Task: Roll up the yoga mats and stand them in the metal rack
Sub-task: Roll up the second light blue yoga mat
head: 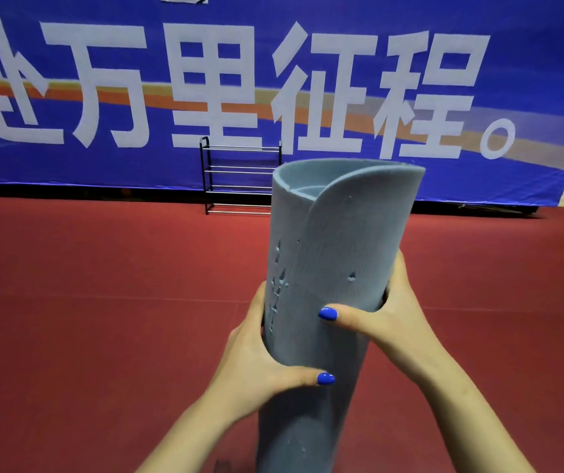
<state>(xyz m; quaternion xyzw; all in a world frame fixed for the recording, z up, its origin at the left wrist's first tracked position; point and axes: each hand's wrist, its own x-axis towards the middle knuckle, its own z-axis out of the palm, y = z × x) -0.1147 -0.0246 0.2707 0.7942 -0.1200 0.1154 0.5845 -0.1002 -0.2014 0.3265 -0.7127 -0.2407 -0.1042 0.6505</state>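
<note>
Red floor (103, 302), blue banner (69, 80) with white characters along its far edge. Metal rack (239, 179) stands at that far edge, well apart from the person, partly hidden behind the mat. Rolled grey-blue yoga mat (335, 254) held upright, mid-floor. Left hand (256, 356) and right hand (396, 319) both wrap it, thumbs across the front; grip closed on the roll. Roll looks loose, outer flap free at top. Risk: it unwinds during carry if the grip slackens.
</note>
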